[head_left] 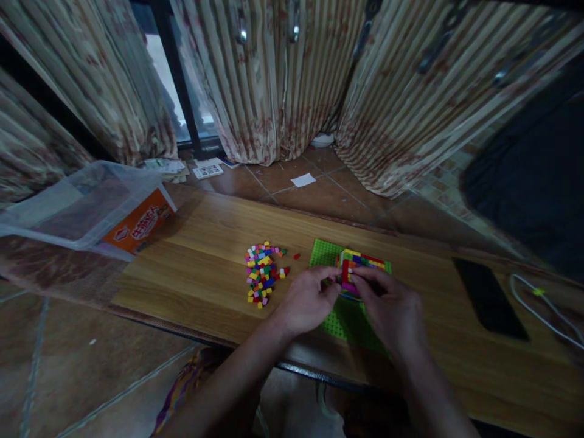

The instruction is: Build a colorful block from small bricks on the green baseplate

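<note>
On the low wooden table (205, 255), near its front edge, your two hands meet at a small multicoloured structure of plastic bricks (358, 267) that stands on a flat green studded baseplate (340, 322). Your left hand (305, 301) has its fingers curled, the fingertips pinching at the structure's left side, where a red column of bricks shows; whether it holds a loose brick there you cannot tell. Your right hand (392, 307) is likewise closed in a pinch on the structure's near side, its back hiding much of the baseplate. Just left of your left hand lies a loose heap of tiny coloured bricks (262, 274), apart from the baseplate, with a few strays between them. Beyond the heap the tabletop runs bare to its left edge, where a clear plastic storage box with an orange label (100, 210) lies tilted, touching the table's far left corner. To your right a black flat phone (490, 298) rests well apart from the baseplate, and a white cable (542, 310) curls near the right edge. Behind the table's far edge are a tiled floor (319, 194) and striped curtains (283, 79).
</note>
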`<state>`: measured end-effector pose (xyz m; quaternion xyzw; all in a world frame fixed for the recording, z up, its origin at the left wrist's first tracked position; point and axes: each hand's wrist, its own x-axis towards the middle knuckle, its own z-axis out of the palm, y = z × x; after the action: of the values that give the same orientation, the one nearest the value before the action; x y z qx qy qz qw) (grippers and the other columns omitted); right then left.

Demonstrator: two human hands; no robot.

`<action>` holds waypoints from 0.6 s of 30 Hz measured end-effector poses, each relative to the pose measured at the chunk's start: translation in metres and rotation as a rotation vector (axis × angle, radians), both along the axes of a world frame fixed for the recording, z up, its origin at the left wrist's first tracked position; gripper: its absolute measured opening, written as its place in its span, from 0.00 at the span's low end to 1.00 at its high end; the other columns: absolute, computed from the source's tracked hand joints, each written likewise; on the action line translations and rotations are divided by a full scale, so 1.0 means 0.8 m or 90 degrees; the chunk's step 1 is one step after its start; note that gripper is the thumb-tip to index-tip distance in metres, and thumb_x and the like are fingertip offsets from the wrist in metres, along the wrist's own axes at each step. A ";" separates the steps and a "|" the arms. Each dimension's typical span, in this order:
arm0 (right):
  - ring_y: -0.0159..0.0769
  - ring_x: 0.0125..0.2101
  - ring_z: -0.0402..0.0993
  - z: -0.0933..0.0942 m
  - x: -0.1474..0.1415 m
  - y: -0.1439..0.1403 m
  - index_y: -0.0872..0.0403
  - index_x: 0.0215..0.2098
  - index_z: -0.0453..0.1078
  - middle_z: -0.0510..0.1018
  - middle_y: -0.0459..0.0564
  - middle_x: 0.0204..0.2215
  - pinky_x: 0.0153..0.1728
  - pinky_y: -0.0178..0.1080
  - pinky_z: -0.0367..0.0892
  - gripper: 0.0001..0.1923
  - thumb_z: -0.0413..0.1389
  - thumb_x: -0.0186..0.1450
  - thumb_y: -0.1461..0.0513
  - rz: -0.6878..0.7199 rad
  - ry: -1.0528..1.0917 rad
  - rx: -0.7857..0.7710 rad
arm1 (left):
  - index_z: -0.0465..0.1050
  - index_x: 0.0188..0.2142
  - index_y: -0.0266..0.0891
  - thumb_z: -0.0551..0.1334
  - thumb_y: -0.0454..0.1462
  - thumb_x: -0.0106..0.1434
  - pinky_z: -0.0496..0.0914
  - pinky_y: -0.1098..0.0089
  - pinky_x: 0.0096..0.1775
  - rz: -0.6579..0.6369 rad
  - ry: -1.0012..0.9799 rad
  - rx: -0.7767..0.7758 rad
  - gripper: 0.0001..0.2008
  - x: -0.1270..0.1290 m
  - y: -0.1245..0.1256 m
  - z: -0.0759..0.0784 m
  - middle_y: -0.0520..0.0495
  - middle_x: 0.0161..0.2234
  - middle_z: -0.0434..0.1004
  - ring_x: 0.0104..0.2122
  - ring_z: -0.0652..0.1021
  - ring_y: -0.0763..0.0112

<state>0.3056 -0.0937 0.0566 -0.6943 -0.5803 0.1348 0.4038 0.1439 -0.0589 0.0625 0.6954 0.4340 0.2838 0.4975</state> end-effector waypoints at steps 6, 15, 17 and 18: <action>0.41 0.32 0.80 -0.001 0.001 0.002 0.52 0.35 0.78 0.83 0.50 0.33 0.34 0.40 0.73 0.13 0.60 0.60 0.53 -0.022 0.035 0.003 | 0.76 0.47 0.41 0.56 0.34 0.63 0.71 0.70 0.38 -0.005 -0.011 0.008 0.15 0.000 0.001 -0.002 0.49 0.38 0.79 0.34 0.76 0.70; 0.37 0.27 0.77 0.001 -0.001 0.007 0.54 0.32 0.77 0.81 0.49 0.28 0.29 0.38 0.70 0.12 0.62 0.58 0.54 -0.058 0.060 0.000 | 0.77 0.47 0.39 0.56 0.34 0.63 0.71 0.69 0.39 -0.001 -0.018 0.010 0.16 0.000 0.000 -0.002 0.47 0.39 0.80 0.35 0.76 0.70; 0.37 0.27 0.76 0.000 0.000 0.008 0.53 0.32 0.77 0.81 0.48 0.28 0.30 0.38 0.70 0.12 0.62 0.57 0.53 -0.073 0.072 -0.015 | 0.76 0.48 0.40 0.56 0.34 0.63 0.71 0.70 0.39 -0.003 -0.019 0.014 0.16 0.001 0.000 -0.004 0.47 0.39 0.80 0.36 0.77 0.70; 0.37 0.27 0.76 0.000 0.001 0.009 0.53 0.31 0.77 0.81 0.48 0.28 0.30 0.38 0.69 0.11 0.62 0.57 0.54 -0.075 0.074 -0.021 | 0.76 0.48 0.40 0.56 0.34 0.62 0.71 0.70 0.39 -0.002 -0.017 0.018 0.16 0.001 0.000 -0.005 0.47 0.39 0.79 0.36 0.77 0.70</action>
<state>0.3064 -0.0867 0.0562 -0.7248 -0.5116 0.1606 0.4327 0.1448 -0.0592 0.0582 0.6991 0.4220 0.2983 0.4941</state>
